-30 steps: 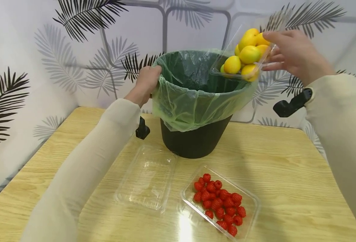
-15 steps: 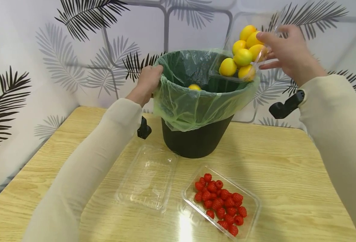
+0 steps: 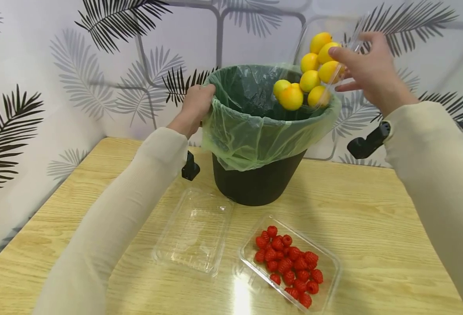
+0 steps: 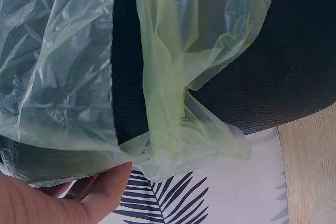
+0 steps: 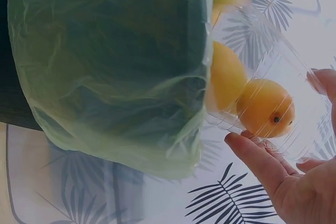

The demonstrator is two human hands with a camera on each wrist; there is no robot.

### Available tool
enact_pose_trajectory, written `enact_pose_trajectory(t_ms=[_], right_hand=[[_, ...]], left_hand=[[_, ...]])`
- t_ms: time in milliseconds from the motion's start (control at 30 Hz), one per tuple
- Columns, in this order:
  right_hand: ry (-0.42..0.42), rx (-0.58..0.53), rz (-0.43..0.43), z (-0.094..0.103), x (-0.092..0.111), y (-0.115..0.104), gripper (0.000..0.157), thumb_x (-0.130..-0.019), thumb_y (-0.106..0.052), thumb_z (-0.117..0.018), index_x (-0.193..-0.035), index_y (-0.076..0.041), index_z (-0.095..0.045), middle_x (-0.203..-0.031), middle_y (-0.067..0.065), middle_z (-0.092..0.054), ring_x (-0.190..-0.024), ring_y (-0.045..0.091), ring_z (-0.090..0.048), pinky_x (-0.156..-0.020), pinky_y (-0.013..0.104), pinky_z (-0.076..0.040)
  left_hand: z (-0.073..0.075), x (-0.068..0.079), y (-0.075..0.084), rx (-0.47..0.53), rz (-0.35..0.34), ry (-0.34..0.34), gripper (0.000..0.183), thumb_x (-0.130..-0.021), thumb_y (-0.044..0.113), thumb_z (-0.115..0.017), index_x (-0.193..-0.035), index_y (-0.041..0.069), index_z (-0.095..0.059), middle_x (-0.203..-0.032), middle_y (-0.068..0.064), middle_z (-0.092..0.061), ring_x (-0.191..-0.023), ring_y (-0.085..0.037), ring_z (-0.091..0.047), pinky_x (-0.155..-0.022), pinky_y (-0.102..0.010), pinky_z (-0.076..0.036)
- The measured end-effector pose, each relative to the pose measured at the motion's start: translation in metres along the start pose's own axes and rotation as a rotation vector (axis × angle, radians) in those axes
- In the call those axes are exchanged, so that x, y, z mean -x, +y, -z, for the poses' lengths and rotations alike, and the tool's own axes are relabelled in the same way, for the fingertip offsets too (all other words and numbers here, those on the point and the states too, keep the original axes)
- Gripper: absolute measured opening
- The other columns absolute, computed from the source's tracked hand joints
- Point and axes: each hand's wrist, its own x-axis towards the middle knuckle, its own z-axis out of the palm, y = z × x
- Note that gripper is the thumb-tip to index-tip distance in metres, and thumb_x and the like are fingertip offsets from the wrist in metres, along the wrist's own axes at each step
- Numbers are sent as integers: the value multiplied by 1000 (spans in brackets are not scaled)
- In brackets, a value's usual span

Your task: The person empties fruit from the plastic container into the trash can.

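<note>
My right hand [image 3: 374,65] grips a clear plastic box [image 5: 291,61] of yellow oval fruits [image 3: 310,81] that look like kumquats. The box is tilted down to the left, its low end over the mouth of a black bin [image 3: 255,186]. A few fruits [image 3: 291,97] are at that low end, above the opening. Thumb and fingers are on opposite sides of the box in the right wrist view. My left hand [image 3: 197,104] grips the bin's left rim over a pale green bag [image 3: 255,142] that lines it; in the left wrist view its thumb [image 4: 107,192] lies at the bag's fold.
A clear box of raspberries [image 3: 288,267] stands on the wooden table [image 3: 388,227], in front of the bin. Left of it lies another clear plastic tray or lid [image 3: 196,232]. A leaf-patterned wall [image 3: 184,39] rises close behind the bin.
The right hand has moved slightly left and tipped the box further. One fruit dropped into the bin half a second ago, and more have rolled past the box's low end. The left hand stays put.
</note>
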Motion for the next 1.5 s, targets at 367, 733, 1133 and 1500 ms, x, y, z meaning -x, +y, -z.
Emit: enact_pose_trajectory(t_ms=[367,733,1133,1500], right_hand=[[18,-23,59,-10,3,4,82,-87,-40,-66,-148,-31,-12,-113,-5,-40,-93,11,-52,-59,18,-54],[32,-19,103,-14,2,5,80,-87,-37,-67,-148,-29,-15,-99,-5,-43,-80,12,-50,-57,16,-53],[36,73,162,-14,4,3,83,-87,-38,-66,-149,-32,-12,-98,-7,-40,-88,10,-51,-59,10,-50],[54,184,221,-15,6,4,83,-87,-39,-66,-150,-32,-12,-97,-8,-38,-80,7,-52,-68,15,-52]], left_hand=[[0,-1,1,-32,-8,5,32,-100,25,-33,-70,16,-28,-57,4,-20,-47,-11,-14,-56,-30,-25],[0,-1,4,-52,-10,9,34,-100,23,-32,-67,16,-26,-57,4,-21,-46,-10,-14,-53,-28,-24],[1,-2,4,-32,-10,-1,26,-100,25,-31,-76,16,-29,-56,5,-20,-43,-9,-14,-48,-27,-24],[-1,-3,3,-41,5,1,27,-101,27,-32,-76,16,-31,-57,4,-22,-44,-10,-15,-53,-29,-27]])
